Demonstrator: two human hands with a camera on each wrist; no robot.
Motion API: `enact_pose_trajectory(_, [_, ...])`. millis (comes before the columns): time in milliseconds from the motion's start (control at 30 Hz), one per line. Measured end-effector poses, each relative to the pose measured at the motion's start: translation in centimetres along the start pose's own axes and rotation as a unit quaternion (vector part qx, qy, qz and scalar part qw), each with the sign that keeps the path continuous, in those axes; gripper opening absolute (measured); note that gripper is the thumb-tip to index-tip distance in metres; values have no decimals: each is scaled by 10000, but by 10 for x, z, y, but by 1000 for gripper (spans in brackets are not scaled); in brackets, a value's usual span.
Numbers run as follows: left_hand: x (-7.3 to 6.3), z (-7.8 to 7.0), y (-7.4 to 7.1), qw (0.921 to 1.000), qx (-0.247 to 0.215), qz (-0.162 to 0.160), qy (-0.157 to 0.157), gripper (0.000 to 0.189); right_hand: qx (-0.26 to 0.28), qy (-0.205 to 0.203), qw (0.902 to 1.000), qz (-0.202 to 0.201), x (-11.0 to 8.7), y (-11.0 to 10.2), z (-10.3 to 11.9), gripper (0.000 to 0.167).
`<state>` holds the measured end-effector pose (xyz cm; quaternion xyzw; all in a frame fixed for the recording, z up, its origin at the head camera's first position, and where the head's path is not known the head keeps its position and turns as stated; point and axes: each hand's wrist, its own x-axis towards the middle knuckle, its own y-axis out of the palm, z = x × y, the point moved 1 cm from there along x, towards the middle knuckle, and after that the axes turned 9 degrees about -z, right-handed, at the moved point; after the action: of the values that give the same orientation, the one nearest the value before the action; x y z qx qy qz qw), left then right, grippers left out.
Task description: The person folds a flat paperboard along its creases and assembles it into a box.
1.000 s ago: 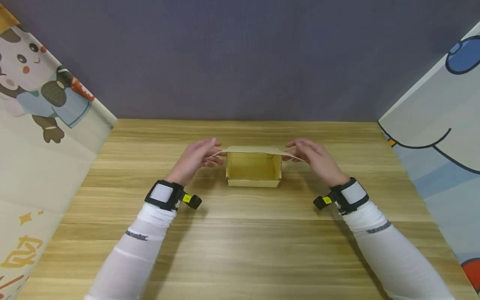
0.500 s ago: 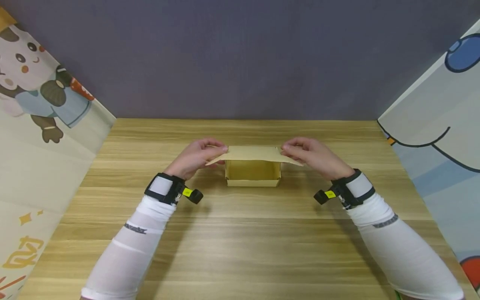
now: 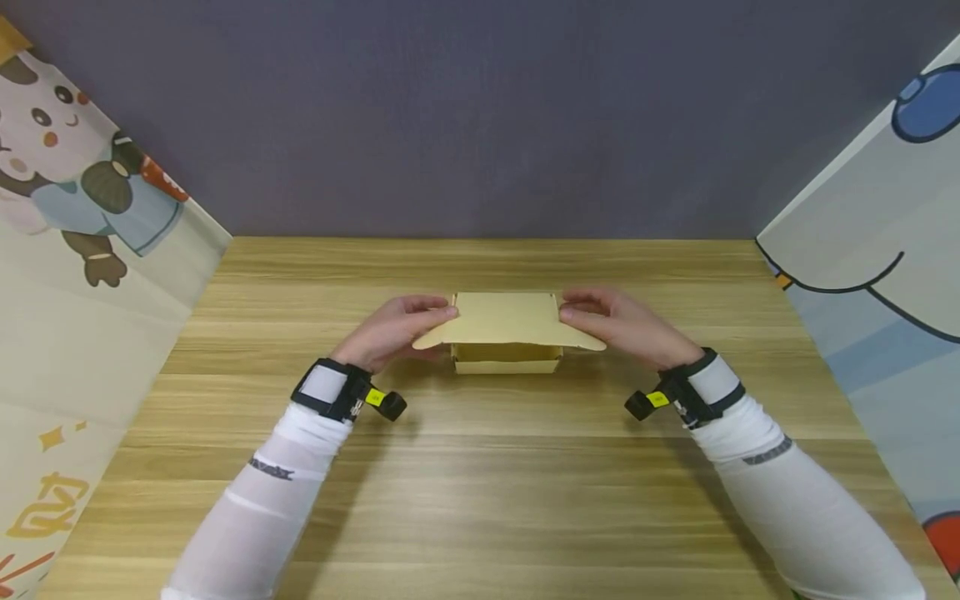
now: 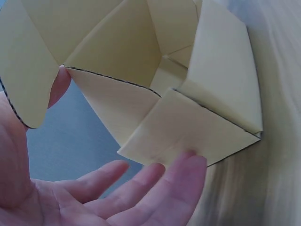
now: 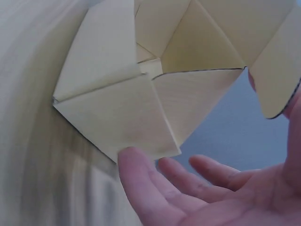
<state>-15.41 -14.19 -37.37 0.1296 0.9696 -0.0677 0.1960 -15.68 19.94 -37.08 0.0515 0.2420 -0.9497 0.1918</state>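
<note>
A small cardboard box point(image 3: 506, 367) stands on the wooden table with its hinged lid point(image 3: 506, 317) tilted partly down over the opening. Ear-shaped flaps stick out at both front corners of the lid. My left hand point(image 3: 393, 327) is at the box's left side, thumb against the lid's edge. In the left wrist view, its extended fingers point(image 4: 183, 183) lie at the side wall. Opposite it, my right hand point(image 3: 628, 323) has its thumb at the lid's right edge. Stretched fingers point(image 5: 138, 176) reach the right wall in the right wrist view. A gap at the front still shows the inside.
The wood-grain table point(image 3: 480, 492) extends toward me and to both sides. A dark grey wall point(image 3: 480, 117) rises behind it. Cartoon-printed panels point(image 3: 97, 333) flank the table. Each wrist wears a black strap with a small camera point(image 3: 392, 406).
The lid has swung forward and down from nearly edge-on, covering more of the opening. Both thumbs have come onto its edges, and the hands have moved slightly toward me since half a second ago.
</note>
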Motion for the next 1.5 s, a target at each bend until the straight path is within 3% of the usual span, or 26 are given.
enact_pose_trajectory(233, [1, 12, -1, 9995, 300, 75, 63, 73, 114, 165, 9997, 121, 0, 10, -10, 71])
enact_pose_trajectory(400, [0, 19, -2, 9982, 604, 11, 38, 74, 539, 287, 9981, 125, -1, 17, -14, 74])
enact_pose_trajectory(733, [-6, 30, -2, 9949, 990, -76, 196, 71, 478, 264, 9982, -236, -7, 32, -19, 76])
enact_pose_trajectory(1067, [-14, 38, 2, 9967, 713, -218, 319, 69, 583, 168, 9972, -446, -19, 44, -18, 76])
enact_pose_trajectory(1500, [-13, 45, 5, 9916, 998, -607, 555, 67, 656, 44, 9963, -555, -21, 50, -17, 74])
